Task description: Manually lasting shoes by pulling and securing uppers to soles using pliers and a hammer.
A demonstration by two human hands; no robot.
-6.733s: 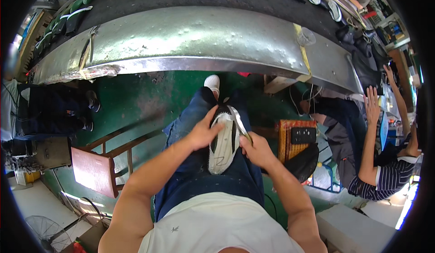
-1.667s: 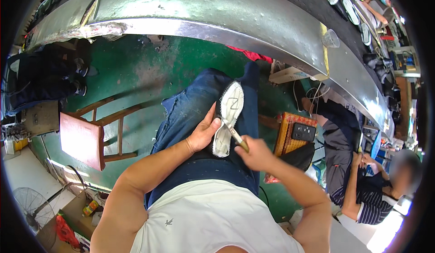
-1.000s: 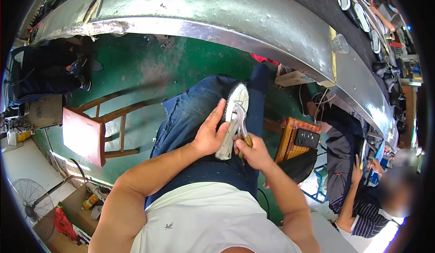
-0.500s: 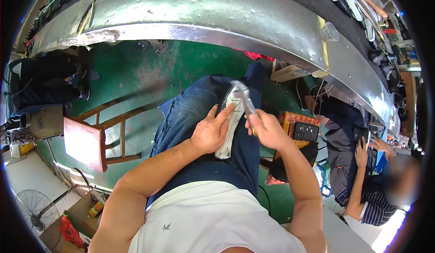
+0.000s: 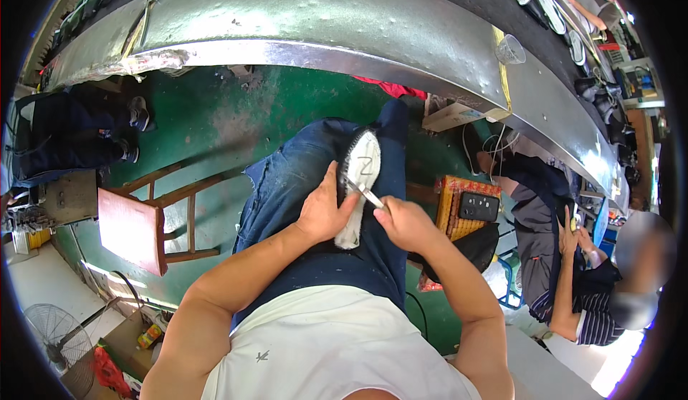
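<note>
A shoe (image 5: pixel 366 158) lies sole up across my lap, its pale sole facing me with a dark handwritten mark and a dark toothed-looking edge. My left hand (image 5: pixel 321 208) grips its left side, thumb against the sole and index finger stretched up along the edge. In my right hand (image 5: pixel 407 224) is a shiny metal hand tool (image 5: pixel 370 197), which looks like pincers. The tool's tip meets the left edge of the sole, just above my left thumb. My right fingers hide its handle.
A dented metal bench (image 5: pixel 322 24) runs across the far side, with a clear plastic cup (image 5: pixel 510 50) on it. To the left stands a wooden stool (image 5: pixel 130 227). A bead-covered seat (image 5: pixel 453 210) holds a black case at the right, near a co-worker (image 5: pixel 573 278). A fan (image 5: pixel 57 339) stands lower left.
My right hand has turned and lowered the tool from the toe area to the sole's left edge. My left index finger has moved off the sole to the side. The shoe has tilted slightly.
</note>
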